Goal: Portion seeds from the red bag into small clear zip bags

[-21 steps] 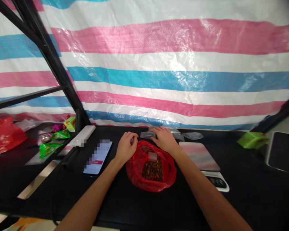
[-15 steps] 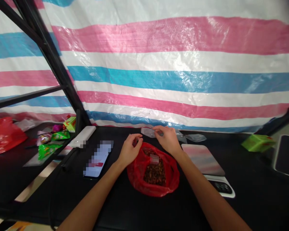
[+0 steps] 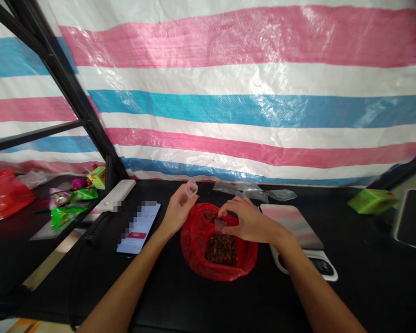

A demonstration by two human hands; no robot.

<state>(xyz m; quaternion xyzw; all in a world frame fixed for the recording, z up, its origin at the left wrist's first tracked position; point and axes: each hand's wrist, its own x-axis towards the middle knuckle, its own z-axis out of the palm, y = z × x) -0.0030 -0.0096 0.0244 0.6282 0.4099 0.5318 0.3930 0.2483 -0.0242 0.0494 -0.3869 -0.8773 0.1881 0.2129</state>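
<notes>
My left hand is closed on a small clear plastic bag, whose mouth stands open at the fingertips. It is just left of a red plastic bag with its rim spread wide. Inside the red bag lie small brown dried pieces, too blurred to name, with a small clear plastic piece on top. Over the right side of the red bag my right hand has its thumb and index finger apart, the thumb at the clear piece. I see no firm hold on it.
More clear bags lie at the back. To the right are a silver-topped scale and a green box. A phone and a white bar-shaped object are left, beside a black metal frame before a striped sheet.
My right hand has moved from the clear bags at the back down over the red bag. My left hand now holds up a small clear bag.
</notes>
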